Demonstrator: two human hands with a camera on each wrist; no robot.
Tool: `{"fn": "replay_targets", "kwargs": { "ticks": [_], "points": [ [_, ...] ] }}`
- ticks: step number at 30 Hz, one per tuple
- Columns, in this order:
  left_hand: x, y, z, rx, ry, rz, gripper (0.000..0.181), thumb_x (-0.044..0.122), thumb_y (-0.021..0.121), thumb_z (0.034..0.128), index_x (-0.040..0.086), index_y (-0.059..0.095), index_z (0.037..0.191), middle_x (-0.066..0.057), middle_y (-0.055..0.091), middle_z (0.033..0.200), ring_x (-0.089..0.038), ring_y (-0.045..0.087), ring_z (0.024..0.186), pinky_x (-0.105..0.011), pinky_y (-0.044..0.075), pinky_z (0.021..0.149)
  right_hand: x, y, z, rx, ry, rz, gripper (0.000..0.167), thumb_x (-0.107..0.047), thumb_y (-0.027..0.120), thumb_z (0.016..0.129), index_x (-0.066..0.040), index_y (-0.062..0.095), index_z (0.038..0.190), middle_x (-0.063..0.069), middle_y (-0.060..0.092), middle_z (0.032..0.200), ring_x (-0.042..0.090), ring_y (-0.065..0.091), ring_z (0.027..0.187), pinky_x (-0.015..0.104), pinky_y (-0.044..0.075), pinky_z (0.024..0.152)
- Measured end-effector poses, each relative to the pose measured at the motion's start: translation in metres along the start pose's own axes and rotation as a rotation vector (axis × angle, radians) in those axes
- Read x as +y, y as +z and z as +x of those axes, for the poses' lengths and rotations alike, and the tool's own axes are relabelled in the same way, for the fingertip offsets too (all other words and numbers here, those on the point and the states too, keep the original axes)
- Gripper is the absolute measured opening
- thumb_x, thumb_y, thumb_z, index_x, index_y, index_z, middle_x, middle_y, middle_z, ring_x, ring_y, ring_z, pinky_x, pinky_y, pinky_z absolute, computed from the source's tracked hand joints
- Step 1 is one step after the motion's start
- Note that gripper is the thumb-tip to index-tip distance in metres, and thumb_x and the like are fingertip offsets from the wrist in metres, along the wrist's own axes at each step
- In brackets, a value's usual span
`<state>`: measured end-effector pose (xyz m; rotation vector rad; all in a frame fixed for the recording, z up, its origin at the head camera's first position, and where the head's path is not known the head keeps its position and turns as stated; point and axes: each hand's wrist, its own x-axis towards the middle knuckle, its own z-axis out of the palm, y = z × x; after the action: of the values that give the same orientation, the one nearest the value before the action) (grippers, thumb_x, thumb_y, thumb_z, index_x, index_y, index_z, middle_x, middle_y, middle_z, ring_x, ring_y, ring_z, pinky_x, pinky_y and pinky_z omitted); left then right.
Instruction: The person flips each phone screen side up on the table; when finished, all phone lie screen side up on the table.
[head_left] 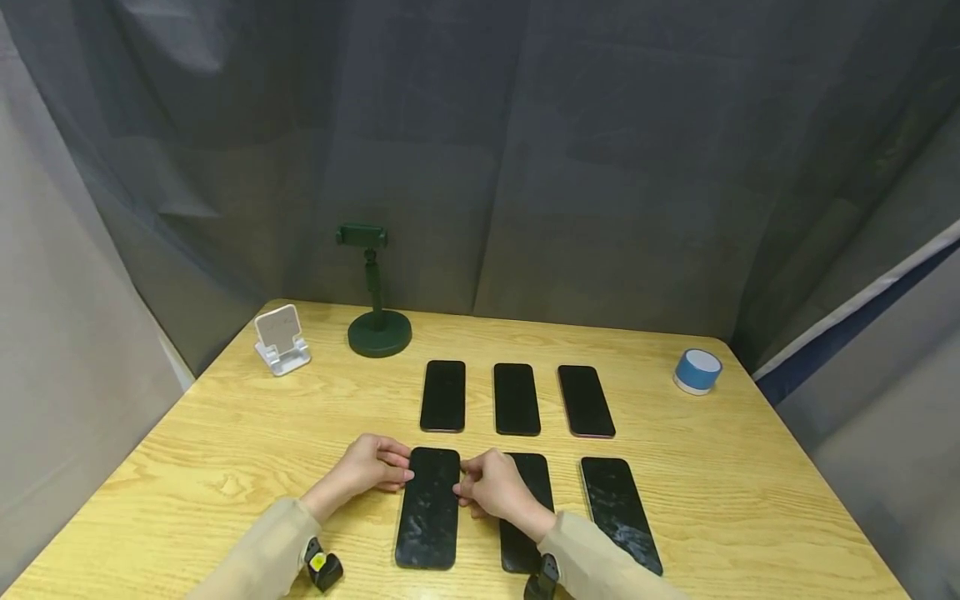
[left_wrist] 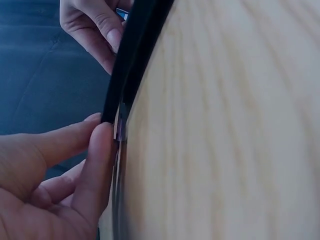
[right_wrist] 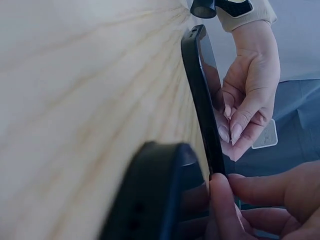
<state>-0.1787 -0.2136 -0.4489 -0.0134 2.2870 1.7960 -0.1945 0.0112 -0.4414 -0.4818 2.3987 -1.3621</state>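
A black smartphone (head_left: 427,508) lies between both hands, front left in a group of similar phones. My left hand (head_left: 375,462) pinches its left long edge between thumb and fingers. On the opposite edge my right hand (head_left: 491,483) pinches it likewise, the right wrist passing over a second smartphone (head_left: 532,542). In the right wrist view the pinched phone (right_wrist: 200,85) stands between both hands, and the neighbouring phone (right_wrist: 145,200) looms blurred up close. The left wrist view shows the thumb and finger (left_wrist: 97,165) on the phone's side. Whether it is lifted off the table I cannot tell.
Another smartphone (head_left: 621,512) lies front right. Behind are a left phone (head_left: 443,396), a middle phone (head_left: 516,398) and a right phone (head_left: 586,400). A white folding phone stand (head_left: 281,337), a dark green phone holder (head_left: 379,333) and a blue-and-white round object (head_left: 697,371) stand on the wooden table (head_left: 750,492).
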Motion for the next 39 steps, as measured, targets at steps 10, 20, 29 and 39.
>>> {"fn": "replay_targets", "kwargs": {
  "ticks": [10, 20, 29, 39],
  "points": [
    [0.008, 0.0, -0.001, 0.022, -0.005, 0.093, 0.03, -0.008, 0.07, 0.0793, -0.016, 0.059, 0.106, -0.012, 0.068, 0.083, -0.015, 0.067, 0.071, -0.032, 0.06, 0.065, -0.002, 0.002, -0.001, 0.003, -0.017, -0.013, 0.035, 0.002, 0.067, 0.085, 0.013, 0.062, 0.118, 0.004, 0.066, 0.065, 0.007, 0.06, 0.049, 0.023, 0.051, 0.043],
    [0.01, 0.004, 0.001, 0.054, 0.002, 0.149, 0.032, -0.005, 0.075, 0.0764, -0.014, 0.062, 0.104, -0.012, 0.069, 0.082, -0.014, 0.067, 0.071, -0.029, 0.059, 0.065, -0.001, 0.0, 0.002, 0.009, -0.037, -0.059, 0.042, -0.003, 0.075, 0.08, 0.015, 0.061, 0.116, 0.006, 0.069, 0.066, 0.011, 0.063, 0.053, 0.023, 0.051, 0.044],
    [0.01, 0.002, 0.003, 0.102, 0.029, 0.293, 0.03, 0.001, 0.079, 0.074, -0.008, 0.068, 0.1, -0.009, 0.071, 0.081, -0.016, 0.068, 0.074, -0.026, 0.056, 0.065, -0.005, -0.002, 0.002, -0.004, -0.016, -0.047, 0.044, -0.002, 0.073, 0.082, 0.014, 0.059, 0.12, 0.007, 0.068, 0.066, 0.011, 0.063, 0.054, 0.024, 0.052, 0.045],
    [0.01, 0.003, 0.001, 0.109, 0.02, 0.291, 0.03, 0.001, 0.08, 0.073, -0.008, 0.068, 0.099, -0.007, 0.07, 0.078, -0.014, 0.067, 0.072, -0.026, 0.055, 0.064, -0.005, -0.001, 0.002, -0.013, -0.011, -0.053, 0.045, -0.001, 0.073, 0.082, 0.015, 0.057, 0.121, 0.008, 0.069, 0.066, 0.012, 0.063, 0.053, 0.024, 0.053, 0.046]
  ]
}}
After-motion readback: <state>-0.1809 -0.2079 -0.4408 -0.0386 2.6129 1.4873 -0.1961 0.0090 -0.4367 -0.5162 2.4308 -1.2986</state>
